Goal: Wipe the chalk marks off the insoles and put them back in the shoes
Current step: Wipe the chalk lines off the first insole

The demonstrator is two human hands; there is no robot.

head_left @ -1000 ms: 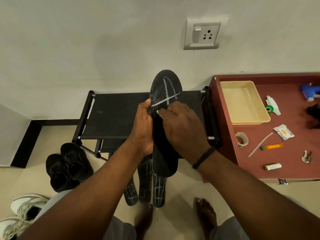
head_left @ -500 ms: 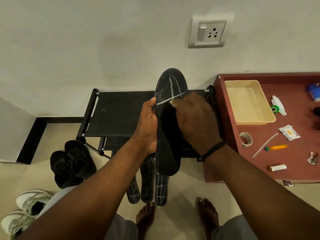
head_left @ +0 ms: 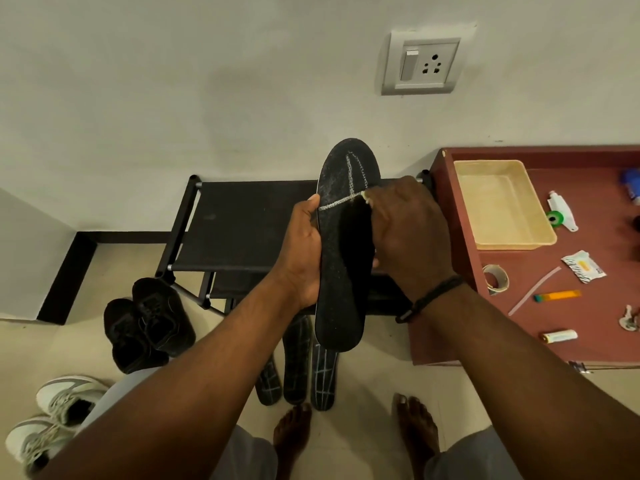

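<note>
- Black shoes (head_left: 149, 322), floor, left: insole goes back here later.
- L hand (head_left: 304, 251): clenched round insole (head_left: 341, 258) edge, held upright over rack; brace firm.
- R hand (head_left: 405, 233): fingers curled, rubbing chalk cross (head_left: 349, 188); whether it pinches anything, can't tell. Rub along each line w/ short strokes.
</note>
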